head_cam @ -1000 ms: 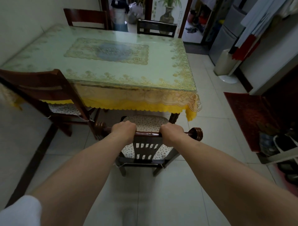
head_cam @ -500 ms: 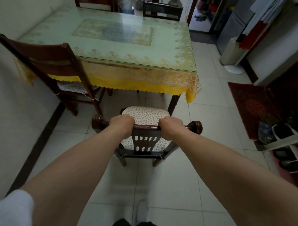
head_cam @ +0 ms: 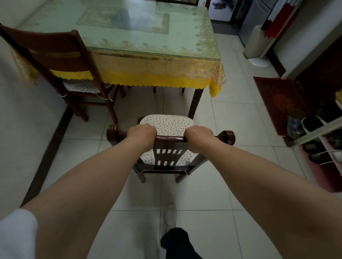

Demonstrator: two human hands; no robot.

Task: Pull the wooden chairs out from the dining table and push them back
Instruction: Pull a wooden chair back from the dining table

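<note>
On the tiled floor [head_cam: 227, 118] just short of the surface's [head_cam: 185, 33] near edge stands a chair [head_cam: 166, 125], clear of the yellow cloth [head_cam: 148, 79], its patterned seat cushion facing the surface and its back toward the person. Both grips are closed on its top rail: the left hand [head_cam: 141, 135] curls over the rail left of centre, the right hand [head_cam: 199, 136] right of centre, with the rail's rounded ends showing outside each fist. Both forearms reach forward from the bottom corners; a white sleeve [head_cam: 16, 234] shows at the left. A second chair [head_cam: 61, 59] stands at the left, its seat partly under the cloth, beside the wall. A third chair back [head_cam: 177, 1] peeks over the far edge. A red mat [head_cam: 277, 99] lies to the right, near a shoe rack [head_cam: 318, 133]. Below the chair, a dark trouser leg [head_cam: 177, 242] and a pale shoe [head_cam: 171, 214] show.
</note>
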